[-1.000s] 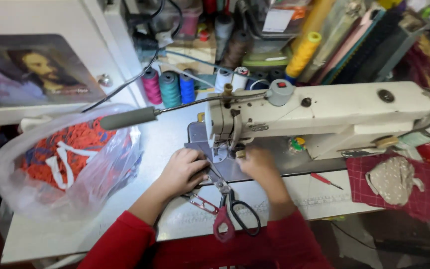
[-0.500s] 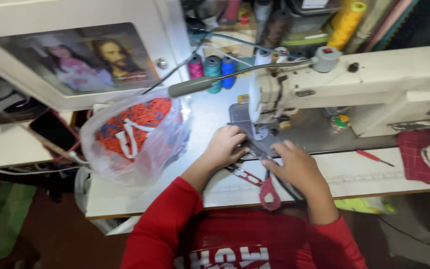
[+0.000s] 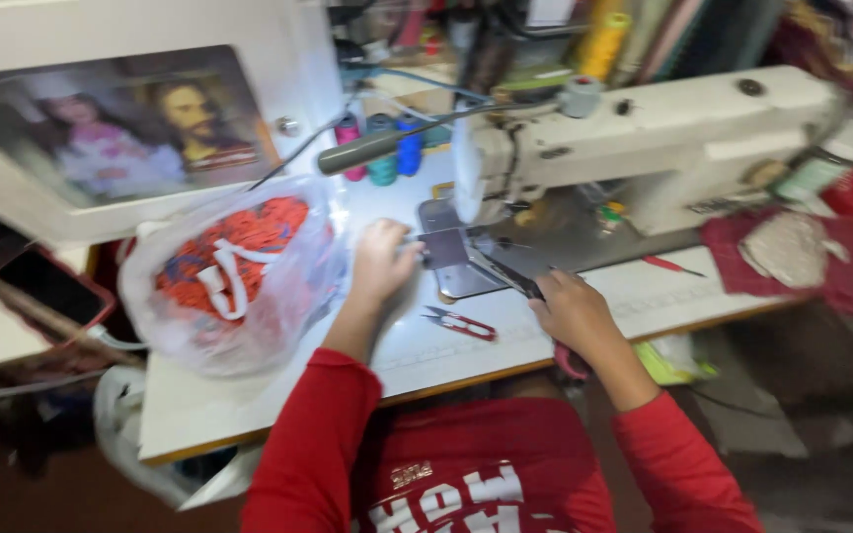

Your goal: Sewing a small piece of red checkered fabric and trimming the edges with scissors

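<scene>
From the head view the whole scene is smeared by motion, so edges are soft, and the needle area under the sewing machine (image 3: 644, 128) sits in shadow. The fingertips of both hands are hard to separate from what they grip.

The left hand (image 3: 384, 259) is curled narrow, its fingers pinching the near edge of a small grey fabric piece (image 3: 446, 247) that lies just right of it, on the bench (image 3: 426, 355) below the machine head. The right hand (image 3: 570, 311) is closed around the handles of a pair of scissors (image 3: 515, 278); the dark blades point up and left from it towards the fabric, and seem to reach its edge, though blur leaves the contact uncertain. A pink handle loop shows below that hand's wrist.

Between the two hands, nearer the body, lie small red thread snips (image 3: 461, 323). Left of the left hand sits a clear plastic bag (image 3: 234, 271) of orange pieces. Beyond it stand thread spools (image 3: 382, 148).
</scene>
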